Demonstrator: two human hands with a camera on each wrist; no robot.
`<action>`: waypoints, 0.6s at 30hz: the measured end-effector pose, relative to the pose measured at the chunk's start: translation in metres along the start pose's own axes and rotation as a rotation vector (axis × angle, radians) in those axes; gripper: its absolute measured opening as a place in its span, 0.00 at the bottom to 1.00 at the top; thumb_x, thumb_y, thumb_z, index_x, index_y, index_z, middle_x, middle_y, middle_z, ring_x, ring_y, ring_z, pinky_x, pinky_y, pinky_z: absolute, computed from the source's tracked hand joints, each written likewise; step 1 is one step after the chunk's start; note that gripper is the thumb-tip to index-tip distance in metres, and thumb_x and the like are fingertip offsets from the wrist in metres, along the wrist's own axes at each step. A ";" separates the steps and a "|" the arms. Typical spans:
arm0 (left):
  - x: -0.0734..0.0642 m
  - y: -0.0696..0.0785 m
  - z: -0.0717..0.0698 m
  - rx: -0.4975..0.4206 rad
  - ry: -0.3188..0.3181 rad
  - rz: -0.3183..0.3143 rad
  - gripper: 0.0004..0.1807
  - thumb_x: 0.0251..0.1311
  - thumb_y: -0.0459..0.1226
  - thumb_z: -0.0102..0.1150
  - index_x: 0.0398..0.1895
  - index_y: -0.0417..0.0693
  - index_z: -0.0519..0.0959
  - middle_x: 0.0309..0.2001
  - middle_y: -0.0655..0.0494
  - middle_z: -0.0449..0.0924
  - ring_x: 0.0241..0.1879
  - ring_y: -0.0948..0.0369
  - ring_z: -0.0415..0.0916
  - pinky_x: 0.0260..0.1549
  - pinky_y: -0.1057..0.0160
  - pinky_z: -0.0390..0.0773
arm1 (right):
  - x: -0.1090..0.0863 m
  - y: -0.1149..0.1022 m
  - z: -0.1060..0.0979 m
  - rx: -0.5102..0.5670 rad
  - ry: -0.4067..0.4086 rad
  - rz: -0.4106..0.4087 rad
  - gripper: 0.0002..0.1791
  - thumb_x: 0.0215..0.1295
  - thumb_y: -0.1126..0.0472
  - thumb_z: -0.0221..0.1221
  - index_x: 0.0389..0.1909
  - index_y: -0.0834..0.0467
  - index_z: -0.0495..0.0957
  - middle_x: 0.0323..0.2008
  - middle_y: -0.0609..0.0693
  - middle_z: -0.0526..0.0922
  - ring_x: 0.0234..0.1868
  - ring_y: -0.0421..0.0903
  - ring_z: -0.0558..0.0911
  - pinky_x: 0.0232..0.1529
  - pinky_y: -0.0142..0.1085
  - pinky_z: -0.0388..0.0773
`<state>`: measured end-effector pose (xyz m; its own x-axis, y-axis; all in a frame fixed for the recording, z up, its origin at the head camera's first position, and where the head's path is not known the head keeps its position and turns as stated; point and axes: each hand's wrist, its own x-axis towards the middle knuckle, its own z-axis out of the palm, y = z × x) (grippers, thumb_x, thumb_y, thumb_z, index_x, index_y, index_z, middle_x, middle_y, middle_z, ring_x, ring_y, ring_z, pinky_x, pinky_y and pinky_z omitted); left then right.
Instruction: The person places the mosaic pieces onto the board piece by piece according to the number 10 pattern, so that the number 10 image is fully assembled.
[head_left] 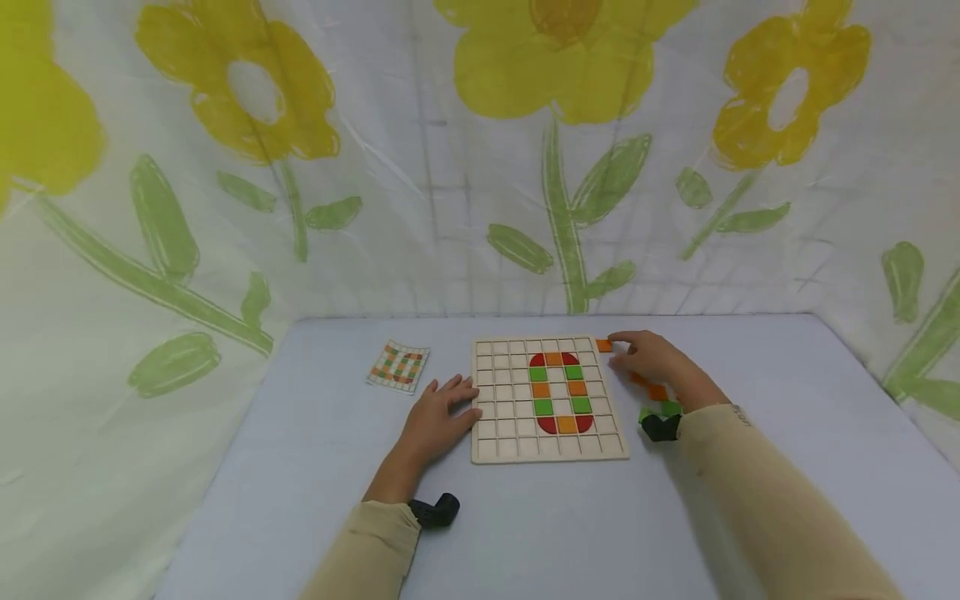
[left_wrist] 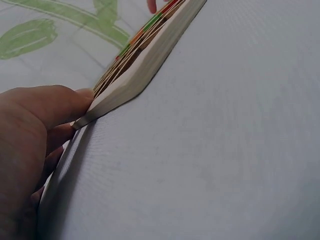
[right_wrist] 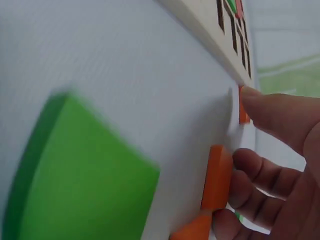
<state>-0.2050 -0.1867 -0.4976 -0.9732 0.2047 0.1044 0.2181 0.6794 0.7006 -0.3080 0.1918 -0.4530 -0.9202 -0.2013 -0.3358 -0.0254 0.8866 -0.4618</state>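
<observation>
A square wooden grid board (head_left: 497,425) lies flat on the table, with red, orange and green tiles set in a ring on its right half. At its left edge rests my left hand (head_left: 435,421), fingers extended; in the left wrist view the thumb (left_wrist: 70,104) touches the rim. My right hand (head_left: 651,360) is beyond the board's right side, index fingertip at an orange tile (head_left: 603,345) beside the far right corner. Whether the fingertip touches that tile is unclear. Below the hand lie loose orange tiles (head_left: 657,392) and green tiles (head_left: 671,408), partly covered.
A small pattern card (head_left: 399,367) with coloured squares lies left of the board. The pale table (head_left: 555,525) meets a flower-painted curtain (head_left: 405,208) at its far edge. Close to the right wrist camera, a green tile (right_wrist: 95,175) looms large and blurred.
</observation>
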 end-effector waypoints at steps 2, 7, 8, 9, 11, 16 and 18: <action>0.000 -0.001 0.000 -0.003 -0.005 -0.005 0.22 0.61 0.45 0.65 0.58 0.51 0.81 0.66 0.58 0.73 0.72 0.57 0.62 0.77 0.52 0.48 | 0.004 -0.006 0.004 -0.009 -0.015 0.002 0.32 0.70 0.49 0.57 0.71 0.55 0.65 0.59 0.66 0.73 0.50 0.58 0.74 0.53 0.53 0.76; 0.001 -0.002 0.001 0.011 0.019 0.011 0.21 0.62 0.45 0.65 0.57 0.49 0.82 0.65 0.57 0.75 0.70 0.56 0.65 0.76 0.50 0.51 | 0.012 -0.012 0.008 -0.008 0.012 0.030 0.25 0.70 0.51 0.58 0.63 0.58 0.71 0.54 0.63 0.75 0.45 0.55 0.75 0.48 0.49 0.77; 0.001 -0.002 0.001 0.010 0.028 0.016 0.20 0.62 0.44 0.65 0.56 0.49 0.82 0.64 0.57 0.76 0.70 0.56 0.66 0.76 0.50 0.51 | 0.014 -0.011 0.008 -0.001 0.016 0.039 0.24 0.70 0.51 0.58 0.61 0.58 0.71 0.53 0.63 0.75 0.45 0.55 0.75 0.47 0.48 0.77; 0.001 -0.002 0.001 0.007 0.039 0.021 0.19 0.62 0.44 0.65 0.55 0.49 0.83 0.64 0.57 0.76 0.69 0.57 0.67 0.76 0.50 0.52 | 0.014 -0.011 0.008 0.007 0.019 0.044 0.23 0.70 0.51 0.58 0.60 0.59 0.72 0.53 0.63 0.75 0.45 0.55 0.75 0.47 0.48 0.77; 0.002 -0.004 0.002 0.001 0.055 0.032 0.18 0.62 0.43 0.65 0.53 0.49 0.84 0.62 0.57 0.78 0.68 0.58 0.69 0.76 0.52 0.52 | 0.015 -0.010 0.007 0.017 0.026 0.054 0.24 0.70 0.50 0.59 0.59 0.61 0.72 0.54 0.63 0.75 0.47 0.56 0.75 0.49 0.48 0.78; 0.002 -0.006 0.003 -0.026 0.087 0.078 0.14 0.60 0.40 0.67 0.48 0.47 0.86 0.59 0.56 0.81 0.64 0.58 0.74 0.76 0.51 0.53 | 0.012 -0.006 0.003 0.033 0.044 0.065 0.24 0.67 0.52 0.60 0.57 0.63 0.74 0.53 0.64 0.76 0.47 0.56 0.76 0.48 0.48 0.79; 0.002 -0.006 0.003 -0.028 0.096 0.088 0.13 0.59 0.39 0.67 0.47 0.47 0.86 0.58 0.55 0.81 0.63 0.58 0.74 0.76 0.50 0.54 | 0.012 -0.005 0.003 0.025 0.050 0.057 0.23 0.67 0.53 0.60 0.56 0.64 0.75 0.53 0.64 0.76 0.46 0.55 0.77 0.47 0.46 0.79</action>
<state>-0.2081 -0.1882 -0.5036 -0.9531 0.1939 0.2325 0.3025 0.6414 0.7050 -0.3182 0.1837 -0.4568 -0.9382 -0.1292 -0.3211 0.0367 0.8854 -0.4634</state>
